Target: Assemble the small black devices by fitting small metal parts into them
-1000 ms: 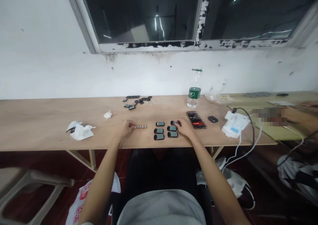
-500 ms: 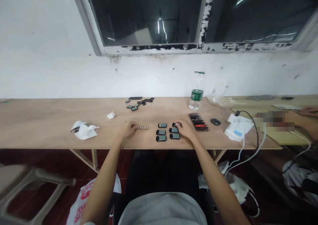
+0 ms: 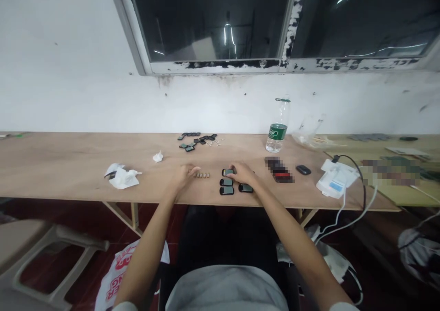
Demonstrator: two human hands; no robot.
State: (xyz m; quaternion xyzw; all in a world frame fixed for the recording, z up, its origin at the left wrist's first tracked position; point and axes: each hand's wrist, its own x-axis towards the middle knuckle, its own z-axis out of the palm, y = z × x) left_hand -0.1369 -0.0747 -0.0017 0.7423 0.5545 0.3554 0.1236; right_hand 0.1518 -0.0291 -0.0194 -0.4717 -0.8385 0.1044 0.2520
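Note:
Several small black oval cases with grey-green faces lie in two columns in front of me; one case (image 3: 226,190) is at the lower left and another case (image 3: 245,188) at the lower right. My right hand (image 3: 242,171) has thumb and fingertips closed on the right end of the top-left case (image 3: 226,171) and covers part of the right column. My left hand (image 3: 186,174) rests on the table with its fingers pinched together. Whatever they hold is too small to make out. Right beside these fingertips stands a short row of small silvery cylinders (image 3: 203,175).
Further back lie a pile of black cases (image 3: 201,140) and small white bits. Crumpled tissues (image 3: 124,177) sit at the left. On the right are a water bottle (image 3: 277,131), a phone (image 3: 279,169), a black oval object (image 3: 303,169) and a white box with cables (image 3: 337,178).
My right hand has moved left from the right column's top case to the top-left case. My left hand stays by the cylinders. The view has shifted slightly.

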